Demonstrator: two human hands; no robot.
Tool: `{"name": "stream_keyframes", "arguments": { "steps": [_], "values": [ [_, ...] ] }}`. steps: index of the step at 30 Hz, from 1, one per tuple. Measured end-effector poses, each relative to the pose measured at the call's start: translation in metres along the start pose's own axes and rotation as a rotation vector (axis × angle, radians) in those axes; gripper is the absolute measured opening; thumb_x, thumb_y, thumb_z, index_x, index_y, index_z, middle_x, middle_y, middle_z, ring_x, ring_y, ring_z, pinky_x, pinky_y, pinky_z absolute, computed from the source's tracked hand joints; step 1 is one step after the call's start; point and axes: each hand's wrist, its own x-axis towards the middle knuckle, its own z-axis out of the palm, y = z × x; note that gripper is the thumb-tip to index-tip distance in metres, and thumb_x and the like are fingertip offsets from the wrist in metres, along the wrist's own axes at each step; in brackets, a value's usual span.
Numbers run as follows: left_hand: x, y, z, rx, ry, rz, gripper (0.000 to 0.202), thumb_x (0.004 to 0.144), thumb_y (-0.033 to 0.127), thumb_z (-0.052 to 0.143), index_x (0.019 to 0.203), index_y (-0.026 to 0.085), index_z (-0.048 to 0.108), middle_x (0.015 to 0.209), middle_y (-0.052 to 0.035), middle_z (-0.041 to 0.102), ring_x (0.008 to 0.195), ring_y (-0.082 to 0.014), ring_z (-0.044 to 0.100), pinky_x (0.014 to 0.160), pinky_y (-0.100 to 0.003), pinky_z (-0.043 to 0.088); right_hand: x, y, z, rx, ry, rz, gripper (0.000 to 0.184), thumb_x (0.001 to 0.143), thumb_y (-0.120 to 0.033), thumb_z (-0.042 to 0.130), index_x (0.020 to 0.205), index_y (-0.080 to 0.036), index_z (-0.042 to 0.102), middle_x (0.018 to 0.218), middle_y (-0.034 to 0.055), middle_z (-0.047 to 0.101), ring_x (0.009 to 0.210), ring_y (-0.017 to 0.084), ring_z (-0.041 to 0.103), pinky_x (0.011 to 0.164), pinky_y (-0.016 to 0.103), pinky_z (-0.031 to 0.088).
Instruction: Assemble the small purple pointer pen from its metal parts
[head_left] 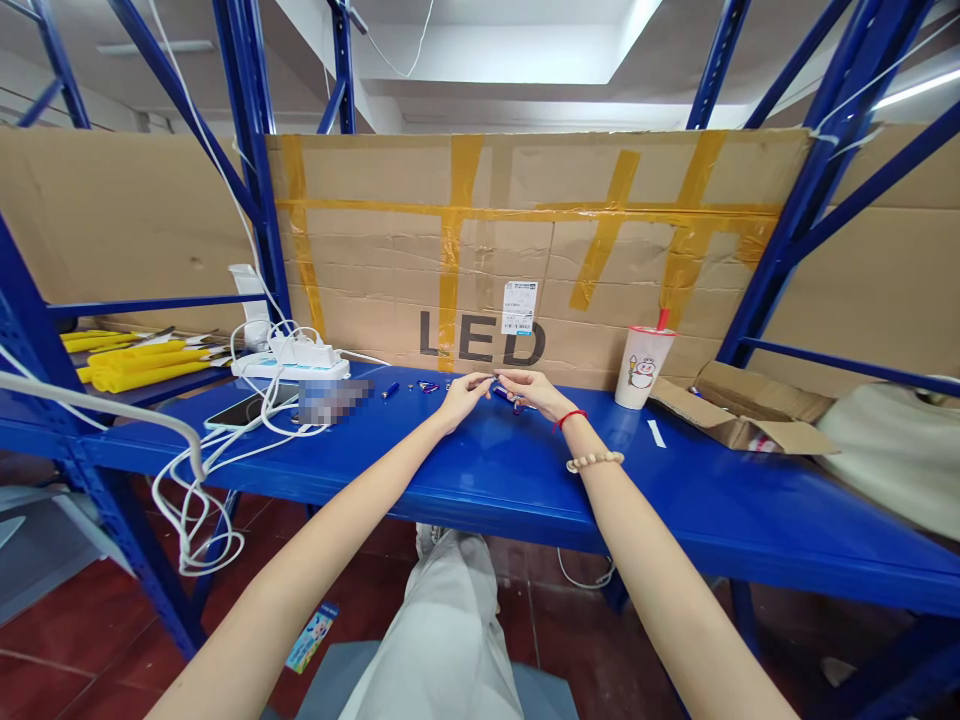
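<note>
Both my arms reach out over a blue metal shelf (480,480). My left hand (463,395) and my right hand (531,390) meet near the shelf's back, fingertips pinched together on a small thin piece (495,378) held between them; it is too small to name. A few small blue and purple parts (427,386) lie on the shelf just left of my hands, and another purple bit (517,405) sits under my right hand. My right wrist wears a red string and a bead bracelet.
A paper cup with a red straw (643,366) stands right of my hands, beside an open cardboard box (742,408). To the left lie a phone (244,410), a white power strip (289,366) and trailing white cables (195,480). Taped cardboard marked LED (480,250) backs the shelf.
</note>
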Motion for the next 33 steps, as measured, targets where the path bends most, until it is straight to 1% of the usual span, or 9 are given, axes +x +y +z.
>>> {"name": "stream_keyframes", "arguments": {
  "steps": [4,8,10,13,15,22,27,33],
  "values": [
    [0.001,-0.0012,-0.0011,-0.052,0.001,-0.048,0.036,0.079,0.031,0.052,0.106,0.009,0.059,0.067,-0.0022,0.056,0.049,-0.0053,0.037,0.044,-0.018,0.027,0.0,-0.0015,0.0032,-0.019,0.02,-0.016,0.055,0.062,-0.038,0.07,0.111,-0.015,0.061,0.07,0.0009,0.056,0.056,0.002,0.045,0.047,0.012,0.035],
    [0.0014,-0.0019,-0.0017,-0.079,0.005,-0.078,0.037,0.078,0.034,0.053,0.106,0.011,0.059,0.068,-0.002,0.054,0.047,-0.0043,0.033,0.041,-0.017,0.022,-0.0007,-0.0036,0.0052,-0.036,0.059,-0.04,0.058,0.061,-0.041,0.069,0.113,-0.016,0.059,0.078,0.0023,0.058,0.057,0.001,0.045,0.046,0.011,0.034],
    [0.0013,-0.0017,-0.0018,-0.086,0.0,-0.086,0.036,0.077,0.034,0.054,0.104,0.012,0.06,0.068,-0.0018,0.054,0.047,-0.0041,0.032,0.041,-0.017,0.021,-0.0006,-0.0037,0.0057,-0.05,0.08,-0.048,0.058,0.059,-0.042,0.07,0.11,-0.015,0.061,0.078,0.0028,0.058,0.057,0.002,0.044,0.046,0.012,0.033],
    [0.0005,-0.0007,-0.0015,-0.093,-0.019,-0.097,0.035,0.075,0.035,0.056,0.101,0.012,0.061,0.066,-0.0011,0.053,0.046,-0.004,0.031,0.041,-0.017,0.022,0.0002,-0.0026,0.0054,-0.073,0.099,-0.053,0.055,0.055,-0.044,0.072,0.1,-0.012,0.065,0.074,0.0037,0.058,0.056,0.003,0.044,0.046,0.012,0.033],
    [-0.0003,0.0003,-0.0015,-0.096,-0.03,-0.101,0.035,0.074,0.035,0.057,0.098,0.011,0.062,0.064,-0.0006,0.053,0.046,-0.004,0.031,0.042,-0.017,0.022,0.0011,-0.0016,0.0047,-0.084,0.11,-0.059,0.055,0.053,-0.044,0.073,0.096,-0.011,0.066,0.073,0.0038,0.058,0.057,0.003,0.045,0.046,0.013,0.033],
    [-0.0018,0.002,-0.0029,-0.09,-0.048,-0.112,0.032,0.076,0.034,0.053,0.096,0.011,0.062,0.065,-0.001,0.053,0.047,-0.0042,0.03,0.041,-0.016,0.021,0.0016,-0.0005,0.0022,-0.101,0.119,-0.046,0.057,0.052,-0.048,0.073,0.094,-0.01,0.066,0.066,0.0027,0.055,0.053,0.003,0.042,0.044,0.014,0.032],
    [-0.0014,0.0022,-0.0035,-0.084,-0.047,-0.12,0.034,0.076,0.036,0.053,0.099,0.012,0.061,0.066,-0.0008,0.053,0.048,-0.0048,0.031,0.042,-0.017,0.022,0.0007,-0.001,0.0015,-0.113,0.111,-0.046,0.058,0.051,-0.05,0.072,0.094,-0.011,0.066,0.069,0.0031,0.057,0.054,0.003,0.043,0.045,0.014,0.033],
    [-0.0027,0.0025,-0.0033,-0.043,-0.077,-0.123,0.031,0.075,0.035,0.054,0.094,0.011,0.062,0.062,0.0001,0.052,0.048,-0.0054,0.033,0.045,-0.018,0.024,0.0052,0.0062,-0.0029,-0.158,0.087,-0.053,0.059,0.049,-0.051,0.072,0.091,-0.01,0.066,0.064,0.0029,0.056,0.052,0.004,0.044,0.042,0.014,0.032]
  ]
}}
